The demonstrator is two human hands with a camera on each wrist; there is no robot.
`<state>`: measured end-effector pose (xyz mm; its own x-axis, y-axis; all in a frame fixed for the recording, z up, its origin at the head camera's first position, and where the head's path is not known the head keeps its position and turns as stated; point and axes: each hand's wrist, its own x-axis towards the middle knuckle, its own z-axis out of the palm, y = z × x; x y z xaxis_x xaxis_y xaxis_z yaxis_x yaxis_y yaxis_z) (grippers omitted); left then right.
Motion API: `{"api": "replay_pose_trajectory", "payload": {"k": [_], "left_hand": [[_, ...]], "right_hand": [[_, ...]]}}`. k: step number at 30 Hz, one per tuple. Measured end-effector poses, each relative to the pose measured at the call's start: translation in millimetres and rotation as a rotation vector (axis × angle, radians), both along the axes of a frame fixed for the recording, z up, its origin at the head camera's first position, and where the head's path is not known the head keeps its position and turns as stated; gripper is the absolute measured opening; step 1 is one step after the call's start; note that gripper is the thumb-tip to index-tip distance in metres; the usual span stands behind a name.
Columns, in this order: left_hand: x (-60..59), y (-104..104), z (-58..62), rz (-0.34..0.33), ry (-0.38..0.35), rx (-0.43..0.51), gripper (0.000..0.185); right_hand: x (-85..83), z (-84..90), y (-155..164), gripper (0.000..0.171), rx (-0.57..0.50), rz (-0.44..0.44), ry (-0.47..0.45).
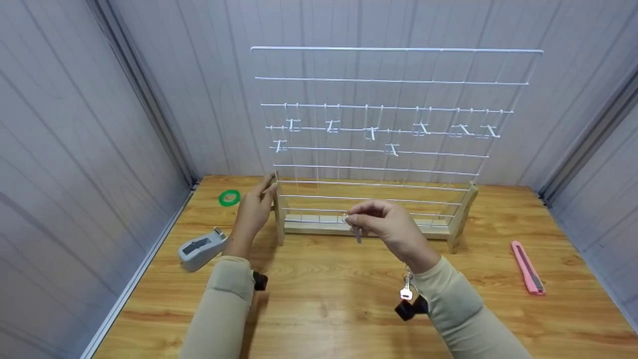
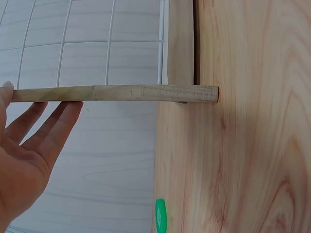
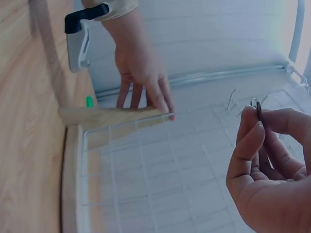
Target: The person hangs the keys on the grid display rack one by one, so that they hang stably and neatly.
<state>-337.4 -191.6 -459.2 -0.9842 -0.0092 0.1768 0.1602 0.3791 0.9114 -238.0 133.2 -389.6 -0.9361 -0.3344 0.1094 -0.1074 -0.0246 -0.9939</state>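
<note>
A: At the front of the wooden table (image 1: 349, 309), item 1: right hand (image 1: 386, 227). State?

B: Thumb and fingers pinched together on a small grey metal key with a wire ring (image 1: 355, 230). It hangs from the fingertips just in front of the rack's lower bars; in the right wrist view the ring (image 3: 255, 104) shows above the thumb. The pinch looks chosen to leave the ring free to go over a hook, which is my reading only.

A: Item 2: left hand (image 1: 255, 209).

B: Fingers straight and held together, laid flat against the pale wooden side post (image 1: 278, 212) of the rack. The left wrist view shows the fingers (image 2: 46, 128) lying along the underside of the post (image 2: 116, 93), nothing curled round it. Probably steadying the rack.

A: Item 3: the rack.

B: 1 white wire grid panel (image 1: 389, 80), upright in a light wooden base (image 1: 319, 227), set toward the back of the table. Small white wire hooks (image 1: 421, 128) in 2 rows: I count 6 in the upper and 2 in the lower, none carrying anything that I can see.

A: Outlying items?

B: Left of the rack, 1 green tape ring (image 1: 229, 198); nearer the left forearm, 1 grey tape dispenser (image 1: 202, 248). Well to the right, 1 pink utility knife (image 1: 527, 267). A second small key (image 1: 406, 290) dangles below the right wrist.
</note>
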Motion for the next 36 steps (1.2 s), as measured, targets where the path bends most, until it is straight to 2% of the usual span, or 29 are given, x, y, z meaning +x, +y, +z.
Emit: {"api": "replay_pose_trajectory", "payload": {"k": [5, 12, 17, 24, 31, 36], "left_hand": [[-0.4, 0, -0.8, 0.004, 0.002, -0.01, 0.054], [-2.2, 2, -0.1, 0.024, 0.016, -0.025, 0.052], [-2.1, 3, 0.2, 0.028, 0.016, -0.024, 0.051], [-2.1, 3, 0.1, 0.047, 0.033, -0.053, 0.049], [-2.6, 3, 0.1, 0.05, 0.014, -0.052, 0.052], [-3.0, 1, -1.8, 0.058, 0.036, -0.058, 0.05]], "right_hand": [[-10.7, 18.0, -29, 0.01, -0.034, 0.003, 0.042], [-36.0, 37.7, -72, 0.025, -0.128, 0.003, 0.071], [-51.7, 50.1, -101, 0.022, -0.155, -0.019, 0.064], [-67.6, 58.0, -127, 0.021, -0.136, -0.062, 0.057], [-76.3, 61.8, -137, 0.014, -0.135, -0.095, 0.079], [-82.8, 61.8, -142, 0.012, -0.133, -0.125, 0.081]]}}
